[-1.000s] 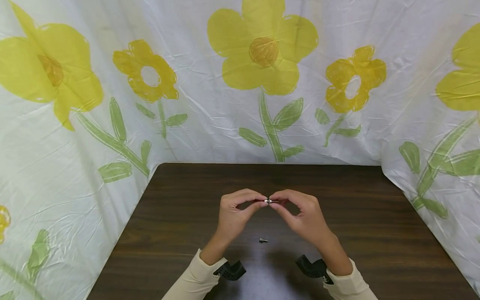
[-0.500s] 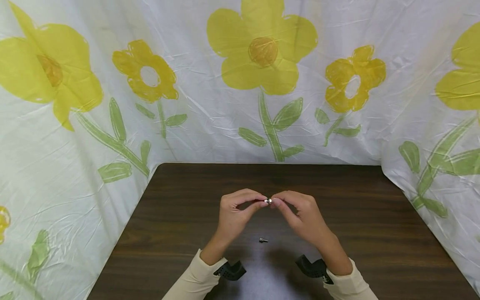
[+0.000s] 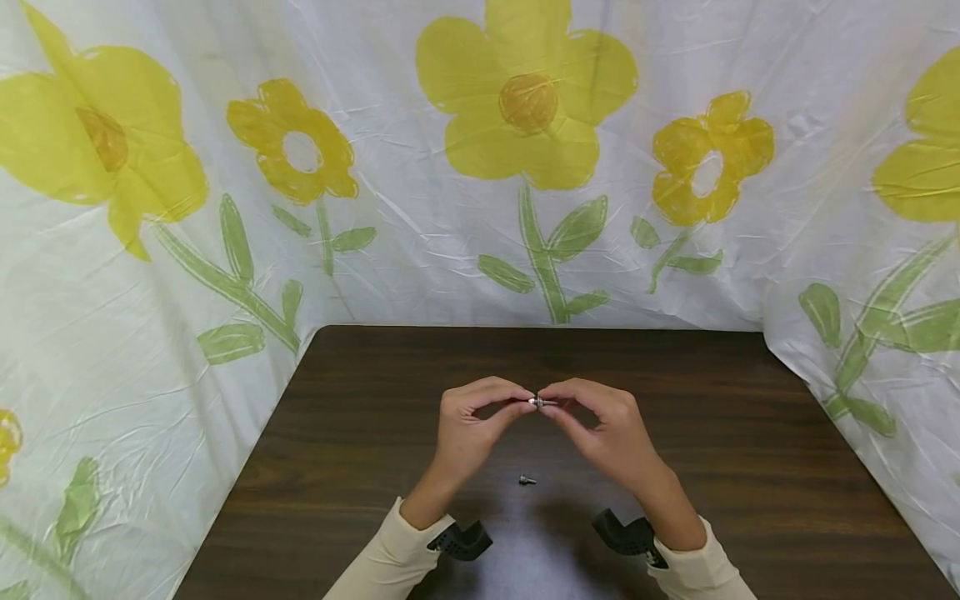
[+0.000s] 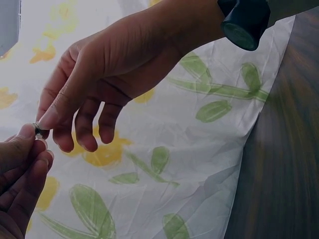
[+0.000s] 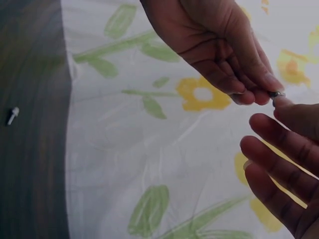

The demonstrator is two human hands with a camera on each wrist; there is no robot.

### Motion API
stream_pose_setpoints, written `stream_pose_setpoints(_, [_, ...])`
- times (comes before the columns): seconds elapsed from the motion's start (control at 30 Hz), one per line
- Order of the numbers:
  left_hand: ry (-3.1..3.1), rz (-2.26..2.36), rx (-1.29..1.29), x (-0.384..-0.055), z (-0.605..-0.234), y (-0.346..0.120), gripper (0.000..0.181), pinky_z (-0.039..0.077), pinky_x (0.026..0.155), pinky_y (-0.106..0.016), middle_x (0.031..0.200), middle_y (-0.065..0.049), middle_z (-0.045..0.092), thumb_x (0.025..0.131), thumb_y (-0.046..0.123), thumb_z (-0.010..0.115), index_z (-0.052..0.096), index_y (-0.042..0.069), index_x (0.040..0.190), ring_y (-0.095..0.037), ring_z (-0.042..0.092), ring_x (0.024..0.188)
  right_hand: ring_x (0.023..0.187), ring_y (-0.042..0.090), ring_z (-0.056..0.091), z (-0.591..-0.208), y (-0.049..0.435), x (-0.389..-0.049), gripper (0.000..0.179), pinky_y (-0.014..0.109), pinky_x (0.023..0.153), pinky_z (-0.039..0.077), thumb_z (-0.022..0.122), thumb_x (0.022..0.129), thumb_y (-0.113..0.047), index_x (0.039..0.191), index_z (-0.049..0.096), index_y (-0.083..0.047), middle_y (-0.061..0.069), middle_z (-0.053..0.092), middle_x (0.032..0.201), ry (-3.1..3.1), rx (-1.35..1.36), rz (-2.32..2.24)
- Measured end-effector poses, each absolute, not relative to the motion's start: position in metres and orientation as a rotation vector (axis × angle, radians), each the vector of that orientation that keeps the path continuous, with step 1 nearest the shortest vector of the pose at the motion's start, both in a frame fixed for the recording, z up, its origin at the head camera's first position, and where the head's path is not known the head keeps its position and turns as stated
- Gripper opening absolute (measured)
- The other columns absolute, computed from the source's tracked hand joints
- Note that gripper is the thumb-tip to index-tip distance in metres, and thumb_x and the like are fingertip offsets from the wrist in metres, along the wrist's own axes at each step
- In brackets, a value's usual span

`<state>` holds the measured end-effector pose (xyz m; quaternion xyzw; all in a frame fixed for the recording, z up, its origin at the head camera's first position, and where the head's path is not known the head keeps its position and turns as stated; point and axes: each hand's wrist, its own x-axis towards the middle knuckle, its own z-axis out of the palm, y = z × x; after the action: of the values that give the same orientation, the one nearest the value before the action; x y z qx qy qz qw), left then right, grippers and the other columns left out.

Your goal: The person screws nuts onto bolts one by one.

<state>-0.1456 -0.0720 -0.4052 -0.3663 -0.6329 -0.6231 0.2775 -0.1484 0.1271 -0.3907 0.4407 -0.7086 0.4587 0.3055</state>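
Above the middle of the table, both hands meet at a small silver bolt (image 3: 539, 402). My left hand (image 3: 472, 421) pinches its left end between thumb and index finger, covering much of that end. From the other side, my right hand (image 3: 607, 425) has thumb and index fingertips right at the metal, a thin shank showing between them. In the left wrist view the bolt (image 4: 37, 130) is a small glint at the fingertips. The right wrist view shows the right hand's other fingers (image 5: 271, 154) spread loosely. A second small bolt (image 3: 527, 480) lies on the table below the hands.
The dark wood-grain table (image 3: 360, 450) has a white curtain (image 3: 405, 250) with yellow flowers behind it and along its sides. Black wrist cameras (image 3: 461, 542) sit at both cream sleeve cuffs.
The right thumb and index finger came together over the metal half a second ago and now stand slightly apart, showing the shank. The left hand and the bolt on the table stay put.
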Motion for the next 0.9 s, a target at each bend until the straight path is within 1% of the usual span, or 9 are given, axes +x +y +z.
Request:
stream_pose_setpoints(0.1, [-1.696,-1.674,-0.984,-0.1456,-0.4050,-0.0723,0.020,0.060,0.069,-0.032,0.087,-0.013,0.075,0.078,-0.014,0.080,0.078,0.000,0.093,-0.022,0.072,0.079,0.079,0.013,0.070,-0.3904,0.1271,-0.1484,0.018,0.027,0.068,0.057,0.079,0.087,-0.003,0.104,0.074,-0.007,0.002,0.075,0.094,-1.889,1.170,1.217])
stream_pose_setpoints(0.2, [-1.698,-1.673,-0.984,-0.1457,-0.4051,-0.0724,0.021,0.060,0.069,-0.032,0.087,-0.012,0.075,0.078,-0.014,0.080,0.078,0.000,0.093,-0.022,0.072,0.079,0.080,0.013,0.071,-0.3904,0.1273,-0.1476,0.020,0.025,0.069,0.057,0.077,0.086,0.002,0.104,0.074,-0.008,0.001,0.075,0.095,-1.911,1.177,1.221])
stream_pose_setpoints(0.3, [-1.703,-1.670,-0.988,-0.1459,-0.4058,-0.0722,0.021,0.060,0.069,-0.032,0.087,-0.012,0.075,0.077,-0.014,0.080,0.078,0.000,0.093,-0.022,0.072,0.079,0.079,0.013,0.070,-0.3910,0.1276,-0.1464,0.016,0.021,0.071,0.056,0.075,0.089,0.001,0.102,0.074,-0.008,0.002,0.074,0.093,-1.958,1.171,1.230])
stream_pose_setpoints(0.43, [-1.707,-1.679,-0.986,-0.1463,-0.4070,-0.0716,0.021,0.060,0.069,-0.032,0.087,-0.012,0.075,0.077,-0.014,0.080,0.078,0.000,0.093,-0.021,0.072,0.078,0.079,0.012,0.070,-0.3922,0.1289,-0.1444,0.010,0.020,0.074,0.055,0.069,0.095,-0.001,0.101,0.073,-0.008,0.003,0.074,0.091,-2.048,1.136,1.257])
stream_pose_setpoints(0.53, [-1.710,-1.684,-0.974,-0.1462,-0.4069,-0.0712,0.021,0.060,0.068,-0.032,0.087,-0.012,0.075,0.077,-0.013,0.080,0.078,0.000,0.093,-0.021,0.072,0.078,0.082,0.014,0.071,-0.3919,0.1302,-0.1434,0.016,0.022,0.077,0.056,0.062,0.098,0.003,0.103,0.073,-0.008,0.002,0.075,0.092,-2.084,1.110,1.296])
stream_pose_setpoints(0.6, [-1.712,-1.683,-0.962,-0.1460,-0.4064,-0.0712,0.019,0.059,0.068,-0.031,0.087,-0.012,0.075,0.078,-0.012,0.080,0.078,0.000,0.093,-0.021,0.072,0.078,0.083,0.015,0.072,-0.3911,0.1313,-0.1433,0.019,0.022,0.078,0.056,0.061,0.097,0.005,0.104,0.073,-0.008,0.001,0.075,0.093,-2.086,1.096,1.321])
stream_pose_setpoints(0.7, [-1.715,-1.672,-0.950,-0.1460,-0.4056,-0.0718,0.018,0.059,0.068,-0.031,0.087,-0.011,0.075,0.079,-0.010,0.081,0.078,0.001,0.093,-0.021,0.072,0.078,0.081,0.017,0.072,-0.3904,0.1331,-0.1448,0.020,0.020,0.076,0.056,0.068,0.092,0.007,0.104,0.073,-0.009,0.001,0.075,0.093,-2.050,1.105,1.319])
stream_pose_setpoints(0.8, [-1.721,-1.666,-0.944,-0.1463,-0.4056,-0.0729,0.017,0.059,0.069,-0.031,0.087,-0.010,0.075,0.080,-0.009,0.080,0.078,0.001,0.093,-0.020,0.072,0.079,0.078,0.016,0.071,-0.3900,0.1340,-0.1461,0.023,0.019,0.073,0.056,0.075,0.086,0.008,0.101,0.074,-0.009,0.001,0.075,0.092,-2.011,1.117,1.290])
stream_pose_setpoints(0.9, [-1.731,-1.670,-0.943,-0.1466,-0.4063,-0.0733,0.017,0.059,0.069,-0.031,0.088,-0.010,0.075,0.080,-0.009,0.080,0.078,0.001,0.094,-0.020,0.072,0.079,0.075,0.014,0.070,-0.3892,0.1340,-0.1461,0.025,0.018,0.071,0.055,0.077,0.082,0.010,0.099,0.074,-0.008,0.002,0.075,0.088,-1.997,1.119,1.276])
